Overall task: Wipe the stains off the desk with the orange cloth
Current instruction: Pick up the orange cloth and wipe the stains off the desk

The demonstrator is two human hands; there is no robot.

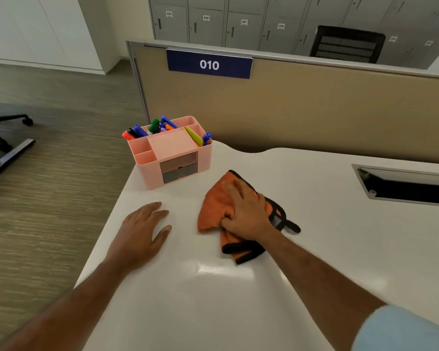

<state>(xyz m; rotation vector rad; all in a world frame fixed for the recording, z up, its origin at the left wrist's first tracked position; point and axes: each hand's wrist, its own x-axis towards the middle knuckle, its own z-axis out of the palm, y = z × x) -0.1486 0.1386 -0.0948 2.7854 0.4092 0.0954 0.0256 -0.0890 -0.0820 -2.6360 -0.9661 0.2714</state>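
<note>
The head view looks down on a white desk [314, 236] with a rounded left edge. The right hand [246, 214] lies palm down on the orange cloth [214, 206], which is crumpled on the desk near its middle, a little in front of the organizer. The fingers [235, 190] are spread over the top of the cloth and press it to the surface, and the thumb side bunches some fabric at the near edge, so the hand is grasping the cloth loosely. The cloth has a black border, and a black loop of it sticks out to the right of the wrist.

The left hand [142, 229] rests flat on the desk near the left edge, fingers released and stretched forward, holding nothing. It is apart from the cloth.

A pink organizer [173, 153] stands at the far left corner of the desk (markers [147, 129] in several colours stand in its back compartments). Behind the desk there is a beige partition [314, 110] with a blue sign [209, 64] that reads 010. At the right a cable opening [403, 186] is cut in the desk. I cannot make out any stains on the surface; only a bright reflection shows near the forearms.
</note>
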